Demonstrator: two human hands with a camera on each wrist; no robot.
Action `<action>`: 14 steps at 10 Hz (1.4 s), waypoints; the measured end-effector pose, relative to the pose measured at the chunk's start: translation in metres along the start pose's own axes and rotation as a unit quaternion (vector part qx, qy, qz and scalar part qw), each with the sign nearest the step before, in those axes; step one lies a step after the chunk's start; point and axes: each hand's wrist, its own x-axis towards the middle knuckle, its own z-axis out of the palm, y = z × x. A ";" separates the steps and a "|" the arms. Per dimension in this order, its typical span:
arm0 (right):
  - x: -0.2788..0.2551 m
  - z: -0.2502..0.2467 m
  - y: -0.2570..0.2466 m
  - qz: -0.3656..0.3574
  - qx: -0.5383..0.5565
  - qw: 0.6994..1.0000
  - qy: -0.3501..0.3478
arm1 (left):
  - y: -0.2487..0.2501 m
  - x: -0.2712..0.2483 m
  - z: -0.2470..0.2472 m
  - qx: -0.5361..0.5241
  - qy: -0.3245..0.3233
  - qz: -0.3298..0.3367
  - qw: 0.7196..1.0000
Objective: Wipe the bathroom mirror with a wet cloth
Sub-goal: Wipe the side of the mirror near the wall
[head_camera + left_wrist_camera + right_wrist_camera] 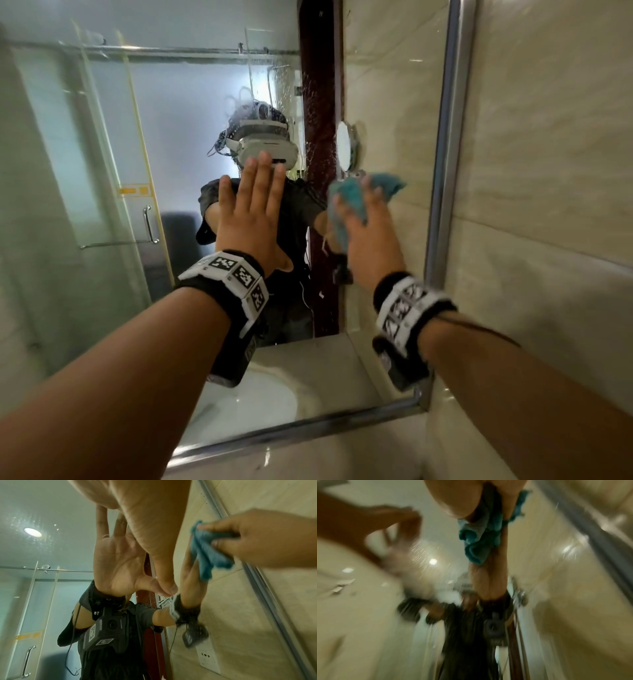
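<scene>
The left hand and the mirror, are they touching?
Touching. In the left wrist view, the left hand meets its own reflection on the mirror at the thumb tip, with no gap between them.

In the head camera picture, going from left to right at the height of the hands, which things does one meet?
Shower door handle seen in the mirror → left hand, flat on the glass → teal cloth held by the right hand → metal mirror frame → tiled wall.

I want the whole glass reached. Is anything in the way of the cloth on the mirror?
Yes: the left hand lies flat on the mirror, left of the cloth that the right hand presses there. Rightward, only the frame.
</scene>
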 end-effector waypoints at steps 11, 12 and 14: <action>0.041 -0.019 -0.004 -0.015 -0.108 0.994 -0.018 | 0.000 0.000 0.005 -0.010 0.017 0.004 1.000; 0.076 -0.020 -0.024 0.049 -0.035 0.998 0.030 | 0.000 0.000 0.006 -0.004 0.018 0.002 1.000; -0.019 0.035 -0.010 -0.118 -0.102 0.981 -0.113 | -0.003 -0.007 -0.005 -0.002 0.005 0.018 1.000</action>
